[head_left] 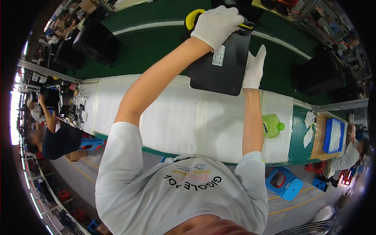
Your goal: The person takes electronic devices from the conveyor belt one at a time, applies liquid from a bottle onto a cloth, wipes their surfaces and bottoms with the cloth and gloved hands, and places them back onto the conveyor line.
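Head view: your left hand (217, 26) curls over a yellow-and-black object (191, 18); your right hand (254, 70) spreads beside the black panel (217, 81) between both hands' fingers. Label (218, 55) attached; what remains, you can't tell.

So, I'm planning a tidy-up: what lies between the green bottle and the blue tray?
In the head view, white scraps lie on the green strip between the green bottle and the blue tray.

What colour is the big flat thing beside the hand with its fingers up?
The flat thing is black, with a white label. The head view shows it.
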A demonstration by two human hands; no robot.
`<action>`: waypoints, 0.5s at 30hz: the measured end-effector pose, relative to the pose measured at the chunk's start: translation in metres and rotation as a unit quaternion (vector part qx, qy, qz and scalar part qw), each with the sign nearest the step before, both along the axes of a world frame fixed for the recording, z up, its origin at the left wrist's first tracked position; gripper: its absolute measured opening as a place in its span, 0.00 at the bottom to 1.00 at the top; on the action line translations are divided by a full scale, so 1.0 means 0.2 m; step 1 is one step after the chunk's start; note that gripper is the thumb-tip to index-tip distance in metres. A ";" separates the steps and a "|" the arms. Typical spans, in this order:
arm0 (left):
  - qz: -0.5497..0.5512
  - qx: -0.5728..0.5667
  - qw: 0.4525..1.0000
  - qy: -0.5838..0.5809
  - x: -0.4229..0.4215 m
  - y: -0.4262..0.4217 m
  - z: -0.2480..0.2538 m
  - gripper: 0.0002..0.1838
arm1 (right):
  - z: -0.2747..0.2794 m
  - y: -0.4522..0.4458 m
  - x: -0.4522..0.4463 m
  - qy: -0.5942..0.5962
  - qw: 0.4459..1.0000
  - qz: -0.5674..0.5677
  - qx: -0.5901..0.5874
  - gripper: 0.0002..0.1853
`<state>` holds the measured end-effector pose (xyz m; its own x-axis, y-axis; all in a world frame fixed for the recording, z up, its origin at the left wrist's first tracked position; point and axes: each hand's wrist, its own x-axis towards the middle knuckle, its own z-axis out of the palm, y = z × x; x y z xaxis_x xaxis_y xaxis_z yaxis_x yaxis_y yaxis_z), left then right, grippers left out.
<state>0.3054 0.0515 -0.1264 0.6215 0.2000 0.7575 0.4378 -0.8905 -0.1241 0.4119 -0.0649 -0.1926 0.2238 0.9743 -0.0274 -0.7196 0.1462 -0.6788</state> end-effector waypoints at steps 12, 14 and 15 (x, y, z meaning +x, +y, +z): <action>0.019 -0.018 0.999 0.020 -0.18 -0.06 -0.05 0.05 | 0.00 -0.02 0.04 -0.134 0.990 -0.044 -0.011 0.50; -0.016 -0.025 0.998 0.062 -0.20 -0.17 -0.09 0.05 | -0.05 -0.02 0.08 -0.097 0.995 -0.003 -0.007 0.53; -0.044 -0.034 0.994 0.097 -0.23 -0.28 -0.13 0.05 | -0.03 -0.03 0.07 -0.096 0.995 -0.004 -0.006 0.53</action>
<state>0.2594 -0.0044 -0.1518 0.7721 0.1849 0.6080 0.3310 -0.9337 -0.1365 0.4267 -0.0710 -0.1992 0.2340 0.9722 0.0056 -0.5751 0.1431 -0.8055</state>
